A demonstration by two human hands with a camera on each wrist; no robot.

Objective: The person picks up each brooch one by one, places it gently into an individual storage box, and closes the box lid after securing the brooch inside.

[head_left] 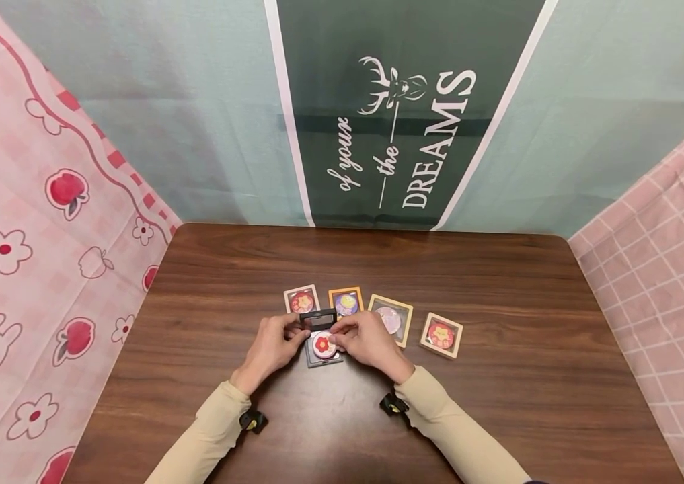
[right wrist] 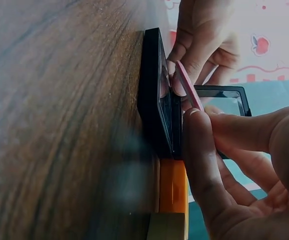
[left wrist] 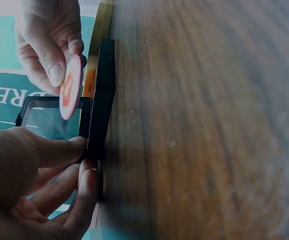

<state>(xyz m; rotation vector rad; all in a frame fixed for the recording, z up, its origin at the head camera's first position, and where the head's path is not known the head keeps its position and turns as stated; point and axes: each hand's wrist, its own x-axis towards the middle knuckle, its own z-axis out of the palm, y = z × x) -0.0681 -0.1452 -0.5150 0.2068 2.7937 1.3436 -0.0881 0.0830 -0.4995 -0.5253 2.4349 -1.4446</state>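
Note:
My left hand [head_left: 272,344] holds a small black hinged display case [left wrist: 103,95] at its hinge side. The clear-windowed lid [head_left: 319,320] stands up from the base, which lies on the wooden table. Between thumb and fingers, my right hand [head_left: 370,340] pinches a round badge [head_left: 321,344], white with a red flower and a pink rim. The badge is tilted over the open base, as the right wrist view shows its pink edge [right wrist: 188,86]. Whether it touches the film inside cannot be told.
Behind the hands stand a pink-framed case [head_left: 301,300], an orange-framed case [head_left: 346,302] and a larger yellow-framed case [head_left: 400,316], each with a round badge inside. Another light-framed case [head_left: 442,335] lies farther right. Fabric curtains [head_left: 208,134] border the table [head_left: 226,269].

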